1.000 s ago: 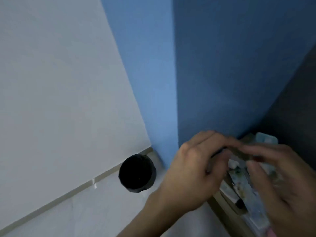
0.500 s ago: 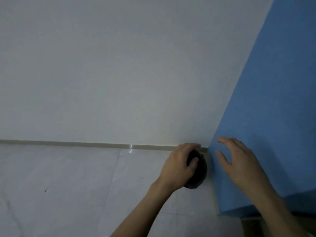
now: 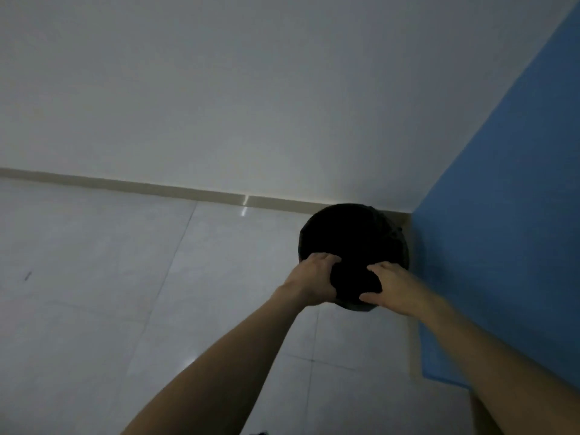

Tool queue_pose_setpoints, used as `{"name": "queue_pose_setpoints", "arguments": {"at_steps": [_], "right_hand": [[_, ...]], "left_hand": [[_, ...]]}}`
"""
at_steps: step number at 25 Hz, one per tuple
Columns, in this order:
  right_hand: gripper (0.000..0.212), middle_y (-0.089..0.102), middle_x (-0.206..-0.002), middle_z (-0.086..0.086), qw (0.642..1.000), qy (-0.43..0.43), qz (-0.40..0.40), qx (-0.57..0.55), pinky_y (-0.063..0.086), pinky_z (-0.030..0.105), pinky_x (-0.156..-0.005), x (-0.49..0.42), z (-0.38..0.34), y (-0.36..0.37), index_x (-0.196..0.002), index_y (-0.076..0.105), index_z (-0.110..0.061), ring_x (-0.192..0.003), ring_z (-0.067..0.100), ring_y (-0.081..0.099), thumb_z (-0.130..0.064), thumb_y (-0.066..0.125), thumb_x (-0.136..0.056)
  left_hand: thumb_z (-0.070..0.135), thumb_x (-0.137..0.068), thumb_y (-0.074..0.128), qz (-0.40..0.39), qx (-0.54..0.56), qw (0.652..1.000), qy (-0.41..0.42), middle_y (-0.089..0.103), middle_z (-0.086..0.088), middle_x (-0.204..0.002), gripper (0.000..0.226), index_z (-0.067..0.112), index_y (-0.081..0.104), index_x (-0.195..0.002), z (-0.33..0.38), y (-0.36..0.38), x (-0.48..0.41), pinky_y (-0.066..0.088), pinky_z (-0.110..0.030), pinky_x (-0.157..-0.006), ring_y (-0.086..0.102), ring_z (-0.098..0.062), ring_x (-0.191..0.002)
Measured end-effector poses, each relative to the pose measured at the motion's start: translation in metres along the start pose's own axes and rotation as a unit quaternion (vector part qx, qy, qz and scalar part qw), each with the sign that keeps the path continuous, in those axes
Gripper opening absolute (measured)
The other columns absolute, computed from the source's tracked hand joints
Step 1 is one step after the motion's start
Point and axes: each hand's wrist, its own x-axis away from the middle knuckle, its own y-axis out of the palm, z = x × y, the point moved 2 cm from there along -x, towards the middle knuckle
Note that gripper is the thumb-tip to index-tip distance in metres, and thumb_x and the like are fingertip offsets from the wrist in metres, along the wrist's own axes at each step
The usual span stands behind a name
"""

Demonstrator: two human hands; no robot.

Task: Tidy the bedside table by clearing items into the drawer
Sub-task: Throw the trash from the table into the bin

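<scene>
- Left hand (image 3: 317,282) just right of centre in the frame, fingers curled over the near left rim of a round black bin (image 3: 353,246), clamped on it.
- Right hand (image 3: 390,285) beside it to the right, fingers spread and pressed on the near right rim of the same bin, thumb low against its outer side; gripping it too, as far as can be told.
- Both bare forearms reaching up from the lower edge of the frame, converging on the bin.
- Black bin on the pale tiled floor (image 3: 125,293), right of centre, its far side close to the skirting strip (image 3: 157,185) at the foot of the white wall (image 3: 219,89).
- Inside of the bin too dark to make out.
- Blue panel (image 3: 502,230) filling the right side of the frame, its edge just beside the bin on the right; touching or not, cannot tell.
- Bedside table and drawer nowhere in frame.
</scene>
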Motion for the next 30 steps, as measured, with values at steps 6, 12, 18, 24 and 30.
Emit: {"name": "queue_pose_setpoints", "arguments": {"at_steps": [6,12,18,24,30], "right_hand": [[0.065,0.040,-0.144,0.006,0.990,-0.031,-0.043,0.132,0.016,0.043,-0.116,-0.061,0.039,0.110,-0.140,0.032,-0.017,-0.134,0.024,0.032,-0.043,0.057,-0.086],[0.035,0.060,-0.123,0.003,0.978,-0.064,0.039,0.196,0.024,0.034,-0.108,-0.089,0.064,0.155,-0.125,0.051,-0.019,-0.114,0.019,0.052,-0.034,0.042,-0.095],[0.028,0.066,-0.110,0.006,0.975,-0.084,0.072,0.195,0.036,0.030,-0.089,-0.063,0.065,0.176,-0.113,0.059,-0.017,-0.102,0.022,0.059,-0.028,0.039,-0.097],[0.027,0.064,-0.115,0.003,0.973,-0.080,0.064,0.205,0.035,0.029,-0.092,-0.003,0.065,0.222,-0.116,0.056,-0.019,-0.105,0.019,0.056,-0.024,0.038,-0.097],[0.031,0.062,-0.120,-0.001,0.978,-0.057,0.051,0.193,0.033,0.029,-0.095,0.072,0.070,0.280,-0.123,0.052,-0.021,-0.111,0.017,0.054,-0.019,0.042,-0.094]], "left_hand": [[0.007,-0.082,0.059,-0.041,-0.095,0.994,0.026,0.051,-0.009,-0.135,0.056,0.013,0.044,-0.136,-0.044,0.092,-0.057,0.030,-0.038,-0.112,0.041,-0.027,-0.128],[0.008,-0.090,0.050,-0.035,-0.217,0.974,0.052,0.055,-0.004,-0.134,0.044,0.018,0.051,-0.133,-0.066,0.142,-0.069,0.003,-0.042,-0.119,0.036,-0.026,-0.134],[-0.001,-0.089,0.043,0.001,-0.198,0.980,0.027,0.063,-0.008,-0.122,0.045,0.018,0.056,-0.128,-0.058,0.159,-0.038,0.006,-0.037,-0.120,0.049,-0.024,-0.123],[-0.001,-0.089,0.043,-0.010,-0.200,0.979,0.031,0.063,-0.009,-0.121,0.044,0.017,0.057,-0.127,-0.053,0.205,0.019,0.006,-0.039,-0.120,0.049,-0.025,-0.122],[-0.002,-0.088,0.045,-0.025,-0.206,0.978,0.035,0.065,-0.009,-0.117,0.042,0.015,0.058,-0.124,-0.044,0.262,0.087,0.007,-0.041,-0.120,0.052,-0.027,-0.118]]}}
